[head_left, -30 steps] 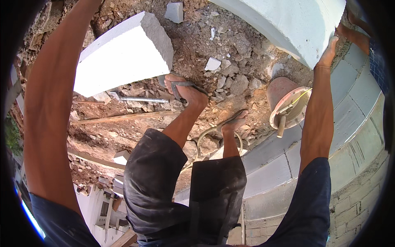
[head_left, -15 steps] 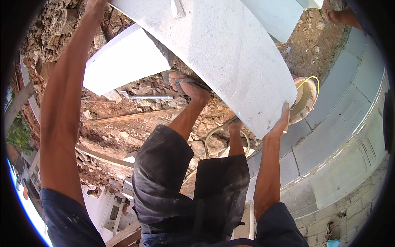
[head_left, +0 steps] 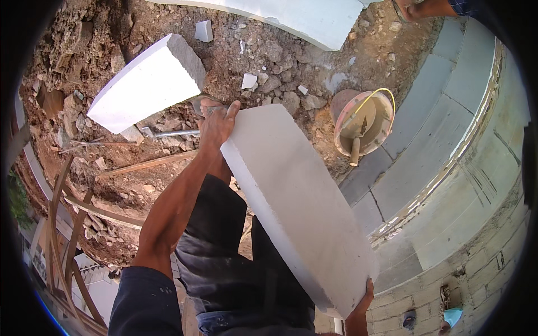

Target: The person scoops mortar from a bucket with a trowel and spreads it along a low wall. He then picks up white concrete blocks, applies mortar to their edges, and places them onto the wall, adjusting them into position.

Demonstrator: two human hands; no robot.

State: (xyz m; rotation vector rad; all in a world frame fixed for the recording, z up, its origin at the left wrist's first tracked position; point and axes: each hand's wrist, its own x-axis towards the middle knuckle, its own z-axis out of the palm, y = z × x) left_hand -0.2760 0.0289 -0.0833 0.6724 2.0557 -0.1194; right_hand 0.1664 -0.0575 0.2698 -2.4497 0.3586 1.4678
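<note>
A long, pale grey-white lightweight concrete block [head_left: 302, 196] slants across my front, held off the ground between both hands. My left hand [head_left: 218, 126] grips its far left end, thumb near the top edge. At the near right end, my right hand [head_left: 363, 302] is wrapped round the lower corner, its fingers partly hidden by the block. Beyond my left hand lies a shorter white block [head_left: 143, 84] with a rough broken end. A metal bar-like tool [head_left: 174, 133] lies beside it, partly covered by my left hand.
Right of the held block stands a bucket [head_left: 386, 120] with a yellow handle and a wooden-handled tool [head_left: 355, 148]. A block wall [head_left: 431, 129] curves along the right. Another white block [head_left: 314, 22] lies at the top, near a person's limb [head_left: 428, 9]. Rubble and wooden strips [head_left: 148, 164] cover the ground.
The held block has come down and nearer to me, swinging to a steeper slant. My left hand moved down and right, my right hand lower. The bucket and rubble show more fully.
</note>
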